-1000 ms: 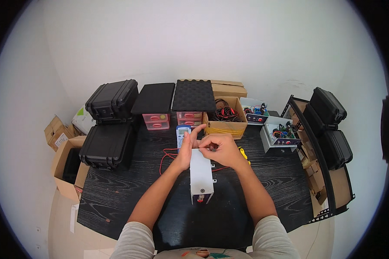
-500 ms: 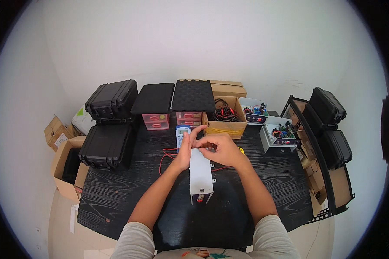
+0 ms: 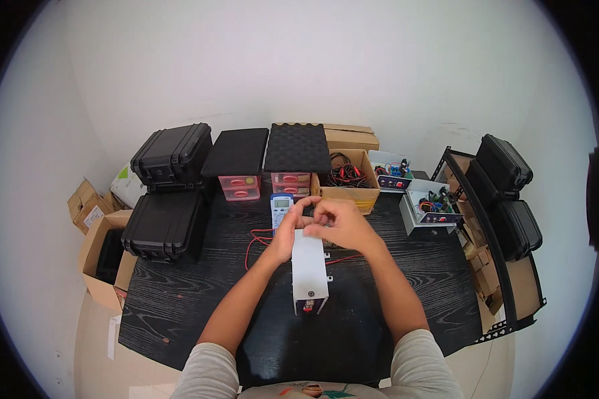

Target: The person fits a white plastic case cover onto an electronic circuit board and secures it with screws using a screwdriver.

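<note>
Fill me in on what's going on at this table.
At the black table, someone's left hand is at the far left edge of a white box. Their right hand, fingers bent, is over the box's far end; I can't tell whether it holds anything small. A blue-edged meter sits just beyond the left hand, and red wire shows on both sides of the box.

I see smooth, painted-looking metal on the white enclosure (image 3: 310,266), a wood-grained worktop (image 3: 419,286) glossy near me, matt plastic carry cases (image 3: 161,223), translucent plastic drawers (image 3: 241,189), dimpled foam sheet (image 3: 298,149), dull cardboard box (image 3: 347,199).
</note>
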`<action>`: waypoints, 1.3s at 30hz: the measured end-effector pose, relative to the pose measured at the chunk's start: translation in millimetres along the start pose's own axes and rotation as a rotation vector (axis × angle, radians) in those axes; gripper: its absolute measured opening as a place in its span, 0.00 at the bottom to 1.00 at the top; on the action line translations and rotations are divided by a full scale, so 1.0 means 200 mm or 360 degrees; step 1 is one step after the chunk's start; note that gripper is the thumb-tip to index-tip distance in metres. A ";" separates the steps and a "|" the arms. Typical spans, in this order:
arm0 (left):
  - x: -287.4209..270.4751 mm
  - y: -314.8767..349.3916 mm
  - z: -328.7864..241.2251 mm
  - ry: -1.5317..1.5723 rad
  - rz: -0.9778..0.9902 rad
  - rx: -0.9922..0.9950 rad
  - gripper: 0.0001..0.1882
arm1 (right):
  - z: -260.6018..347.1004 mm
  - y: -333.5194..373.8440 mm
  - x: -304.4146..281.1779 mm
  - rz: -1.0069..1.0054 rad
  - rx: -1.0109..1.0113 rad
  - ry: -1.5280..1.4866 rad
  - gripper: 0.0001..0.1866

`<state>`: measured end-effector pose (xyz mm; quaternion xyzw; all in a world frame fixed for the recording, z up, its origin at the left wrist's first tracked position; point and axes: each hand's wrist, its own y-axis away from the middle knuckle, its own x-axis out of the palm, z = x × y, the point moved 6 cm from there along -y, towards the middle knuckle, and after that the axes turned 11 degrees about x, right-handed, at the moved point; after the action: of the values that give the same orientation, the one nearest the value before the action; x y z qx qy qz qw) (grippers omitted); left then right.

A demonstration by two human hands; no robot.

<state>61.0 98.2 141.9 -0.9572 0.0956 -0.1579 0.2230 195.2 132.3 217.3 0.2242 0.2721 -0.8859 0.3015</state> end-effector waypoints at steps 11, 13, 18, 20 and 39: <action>-0.01 -0.02 0.04 0.0249 0.0066 0.0004 0.12 | -0.92 0.49 -0.25 0.0023 0.1312 0.1415 0.21; -0.01 -0.01 0.02 0.0240 0.0048 -0.0009 0.11 | -0.97 0.52 -0.24 -0.0032 0.1297 0.1271 0.22; -0.02 0.02 -0.07 -0.0052 0.0058 -0.0119 0.09 | -0.91 0.48 -0.37 0.0070 0.1074 0.0944 0.21; -0.04 0.05 -0.08 -0.0094 0.0016 -0.0124 0.09 | -0.73 0.40 -0.45 -0.0066 0.0843 0.0432 0.18; 0.00 0.12 -0.02 -0.0042 -0.0098 -0.0033 0.05 | 0.18 -0.09 -0.20 -0.0173 -0.0186 -0.1096 0.27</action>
<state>57.6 74.6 134.5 -0.9640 0.0647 -0.1512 0.2091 205.2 138.8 272.6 -0.1201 0.2162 -0.9072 0.3404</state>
